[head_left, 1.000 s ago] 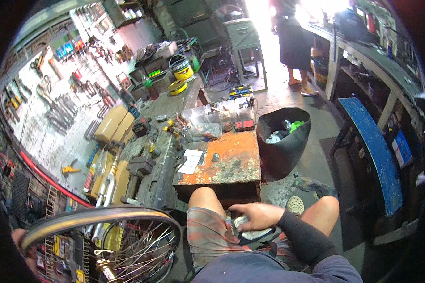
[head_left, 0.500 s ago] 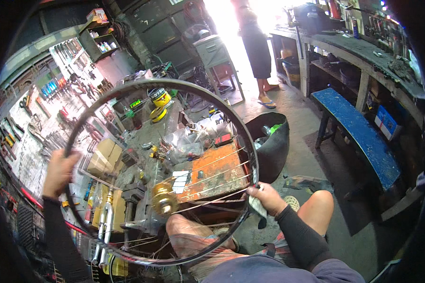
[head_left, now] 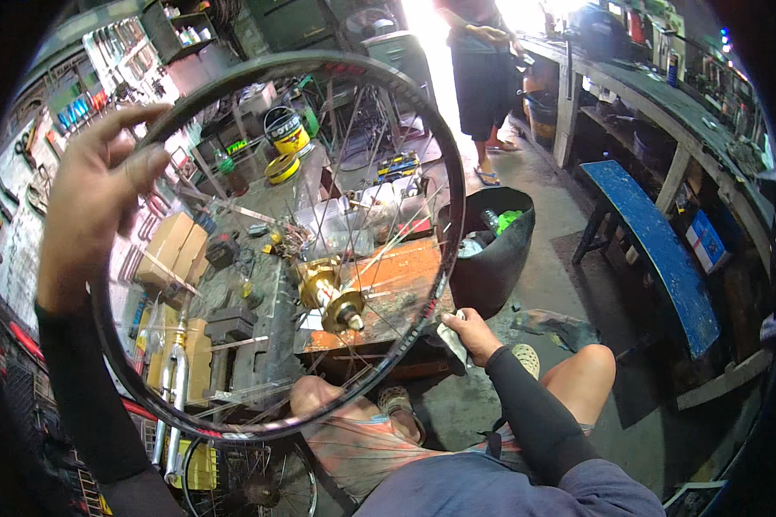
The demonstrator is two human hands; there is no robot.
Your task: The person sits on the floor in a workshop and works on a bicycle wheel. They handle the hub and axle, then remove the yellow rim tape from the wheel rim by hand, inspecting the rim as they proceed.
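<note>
A black bicycle wheel (head_left: 319,62) with thin spokes is held up in front of me, its gold hub (head_left: 326,289) tilted toward the lower right. My left hand (head_left: 99,198) is at the upper left of the rim, fingers on one side and thumb on the other. Low on the opposite side, my right hand (head_left: 474,334) pinches a whitish rag (head_left: 453,346) against or close beside the rim. The exact contact there is hidden. Behind the spokes lies a worn orange board (head_left: 401,271) on a cluttered bench.
A black bin (head_left: 496,276) stands beyond my right hand. Further right is a blue bench (head_left: 655,250). A person (head_left: 483,86) stands near the bright doorway. Cardboard boxes (head_left: 171,250), a silver fork (head_left: 177,370) and another wheel (head_left: 259,491) are at the left.
The wheel has risen and tilted, bringing the hub's end into view. My left hand has moved up along with the rim's left side. My right hand has shifted slightly up and left with the rag.
</note>
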